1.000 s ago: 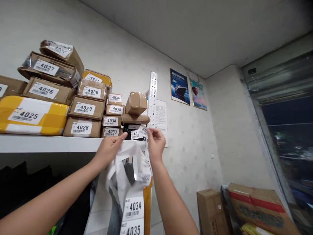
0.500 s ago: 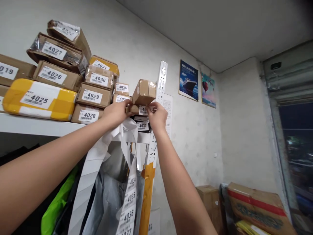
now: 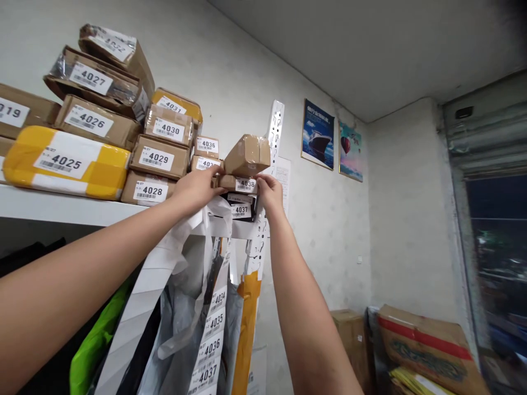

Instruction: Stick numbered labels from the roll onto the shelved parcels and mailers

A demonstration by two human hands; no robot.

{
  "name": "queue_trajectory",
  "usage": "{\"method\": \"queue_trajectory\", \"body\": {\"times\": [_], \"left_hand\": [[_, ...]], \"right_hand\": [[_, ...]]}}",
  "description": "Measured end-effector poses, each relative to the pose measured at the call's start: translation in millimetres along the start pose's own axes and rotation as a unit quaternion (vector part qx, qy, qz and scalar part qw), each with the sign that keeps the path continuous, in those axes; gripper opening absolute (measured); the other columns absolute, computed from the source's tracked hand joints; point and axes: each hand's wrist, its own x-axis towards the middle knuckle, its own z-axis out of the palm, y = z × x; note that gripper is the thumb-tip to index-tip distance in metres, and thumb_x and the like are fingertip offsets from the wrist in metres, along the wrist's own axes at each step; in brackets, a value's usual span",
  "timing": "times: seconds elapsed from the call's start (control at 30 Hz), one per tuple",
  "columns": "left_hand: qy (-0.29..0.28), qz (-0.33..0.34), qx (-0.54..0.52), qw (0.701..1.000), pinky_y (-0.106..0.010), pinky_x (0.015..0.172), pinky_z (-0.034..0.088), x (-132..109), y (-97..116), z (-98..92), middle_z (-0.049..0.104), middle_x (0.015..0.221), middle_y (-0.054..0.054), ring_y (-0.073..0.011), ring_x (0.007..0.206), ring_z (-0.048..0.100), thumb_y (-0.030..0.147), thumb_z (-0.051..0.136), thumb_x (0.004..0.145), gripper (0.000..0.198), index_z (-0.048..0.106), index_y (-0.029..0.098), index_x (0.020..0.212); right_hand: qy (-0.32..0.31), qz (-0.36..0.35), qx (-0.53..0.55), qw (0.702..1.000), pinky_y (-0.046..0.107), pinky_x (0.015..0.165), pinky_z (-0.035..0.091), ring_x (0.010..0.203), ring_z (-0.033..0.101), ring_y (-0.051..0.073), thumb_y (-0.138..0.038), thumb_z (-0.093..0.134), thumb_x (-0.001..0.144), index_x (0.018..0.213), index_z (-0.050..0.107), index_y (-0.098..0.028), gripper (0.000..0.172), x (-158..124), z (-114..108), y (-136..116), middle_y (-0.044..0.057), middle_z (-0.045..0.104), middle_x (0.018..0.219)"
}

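Both my arms reach up to a white shelf (image 3: 61, 211) stacked with numbered parcels. My right hand (image 3: 269, 193) presses its fingertips against the right end of a white label reading 4038 (image 3: 246, 185) on a flat brown parcel (image 3: 228, 181). My left hand (image 3: 197, 189) rests against the left end of that parcel, fingers bent, with a strip of white label backing (image 3: 164, 263) trailing down from it. A small brown box (image 3: 248, 154) sits tilted on top. Below lies a dark parcel labelled 4037 (image 3: 242, 209).
Parcels numbered 4025 (image 3: 61, 163) to 4036 fill the shelf to the left. Grey and yellow bags (image 3: 242, 318) with labels hang under the shelf. A perforated white upright (image 3: 275, 129) stands at the shelf's end. Cardboard boxes (image 3: 428, 343) sit on the floor at right; two posters hang on the wall.
My hands rose from below the shelf edge to the flat parcel. The label that my right hand held is now stuck on the parcel and reads 4038.
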Motion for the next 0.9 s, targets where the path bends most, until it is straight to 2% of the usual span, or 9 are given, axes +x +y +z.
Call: {"method": "queue_trajectory", "body": {"times": [0.1, 0.2, 0.5, 0.6, 0.67, 0.7, 0.77, 0.83, 0.9], "left_hand": [[0.000, 0.009, -0.010, 1.000, -0.029, 0.059, 0.041, -0.5, -0.9, 0.1, 0.071, 0.090, -0.006, -0.0301, 0.084, 0.065, 0.050, 0.065, 0.074, 0.043, 0.061, 0.030, 0.112], [0.003, -0.002, -0.014, 1.000, -0.029, 0.059, 0.041, -0.7, -0.9, 0.9, 0.071, 0.088, -0.006, -0.0297, 0.081, 0.065, 0.050, 0.065, 0.073, 0.044, 0.061, 0.029, 0.112], [0.015, -0.007, 0.016, 1.000, -0.030, 0.060, 0.040, -20.8, 2.8, -11.0, 0.072, 0.091, -0.011, -0.0314, 0.085, 0.064, 0.054, 0.066, 0.072, 0.055, 0.062, 0.022, 0.117], [0.022, -0.025, -0.055, 0.998, -0.029, 0.058, 0.037, -38.2, 2.0, -17.5, 0.070, 0.078, -0.007, -0.0263, 0.075, 0.062, 0.054, 0.068, 0.069, 0.040, 0.072, 0.022, 0.092], [0.025, -0.025, -0.156, 0.987, -0.027, 0.056, 0.033, -51.0, 0.9, -17.6, 0.062, 0.060, -0.001, -0.0193, 0.061, 0.056, 0.055, 0.068, 0.067, 0.035, 0.068, 0.021, 0.063], [0.033, -0.023, -0.214, 0.976, -0.027, 0.055, 0.032, -57.5, 0.7, -15.8, 0.056, 0.052, 0.001, -0.0163, 0.056, 0.051, 0.055, 0.068, 0.067, 0.039, 0.060, 0.020, 0.051], [0.057, -0.026, -0.322, 0.945, -0.025, 0.054, 0.031, -69.9, 1.3, -9.3, 0.042, 0.045, 0.004, -0.0121, 0.050, 0.042, 0.055, 0.067, 0.066, 0.048, 0.044, 0.019, 0.042], [0.080, -0.038, -0.395, 0.914, -0.024, 0.053, 0.032, -81.4, 2.6, -0.2, 0.035, 0.045, 0.006, -0.0104, 0.049, 0.036, 0.053, 0.065, 0.067, 0.050, 0.038, 0.020, 0.043], [0.095, -0.057, -0.427, 0.897, -0.024, 0.052, 0.031, -91.2, 2.7, 8.3, 0.032, 0.046, 0.006, -0.0100, 0.048, 0.033, 0.054, 0.062, 0.071, 0.050, 0.036, 0.020, 0.045]], "right_hand": [[0.031, -0.085, -0.043, 0.995, 0.034, 0.080, 0.045, 0.085, 0.060, 0.019, -0.037, 0.050, 0.083, 0.088, 0.061, -0.020, 0.020, -9.2, -1.4, 0.9, 0.005, 0.068, 0.091], [0.015, -0.173, -0.104, 0.979, 0.034, 0.082, 0.045, 0.091, 0.060, 0.020, -0.041, 0.053, 0.085, 0.096, 0.060, -0.021, 0.024, -19.4, -2.6, 1.0, 0.007, 0.068, 0.098], [-0.032, -0.188, -0.133, 0.973, 0.035, 0.080, 0.047, 0.083, 0.061, 0.020, -0.043, 0.072, 0.072, 0.093, 0.065, -0.023, 0.030, -10.0, -15.3, 11.4, 0.005, 0.070, 0.095], [-0.056, -0.187, -0.157, 0.968, 0.040, 0.087, 0.046, 0.093, 0.061, 0.023, -0.041, 0.076, 0.066, 0.105, 0.063, -0.024, 0.044, -13.2, -23.6, 7.3, 0.006, 0.068, 0.105], [-0.008, -0.196, -0.162, 0.967, 0.044, 0.096, 0.042, 0.110, 0.055, 0.027, -0.042, 0.079, 0.061, 0.113, 0.059, -0.024, 0.058, -30.0, -27.0, -1.8, 0.009, 0.063, 0.118], [0.028, -0.195, -0.147, 0.969, 0.045, 0.097, 0.041, 0.115, 0.052, 0.028, -0.043, 0.078, 0.062, 0.113, 0.058, -0.023, 0.058, -43.4, -27.1, -8.3, 0.010, 0.061, 0.120], [0.046, -0.157, -0.076, 0.984, 0.042, 0.091, 0.046, 0.110, 0.055, 0.026, -0.047, 0.069, 0.072, 0.109, 0.060, -0.023, 0.044, -77.0, -23.5, -24.0, 0.010, 0.062, 0.114], [-0.096, -0.060, 0.044, 0.993, 0.038, 0.081, 0.050, 0.097, 0.061, 0.022, -0.049, 0.057, 0.081, 0.108, 0.062, -0.024, 0.037, -112.3, -16.2, -40.3, 0.008, 0.065, 0.106], [-0.156, 0.036, 0.119, 0.980, 0.035, 0.078, 0.051, 0.092, 0.062, 0.021, -0.045, 0.066, 0.076, 0.107, 0.063, -0.025, 0.037, -139.7, -8.6, -53.1, 0.006, 0.066, 0.104]]}}
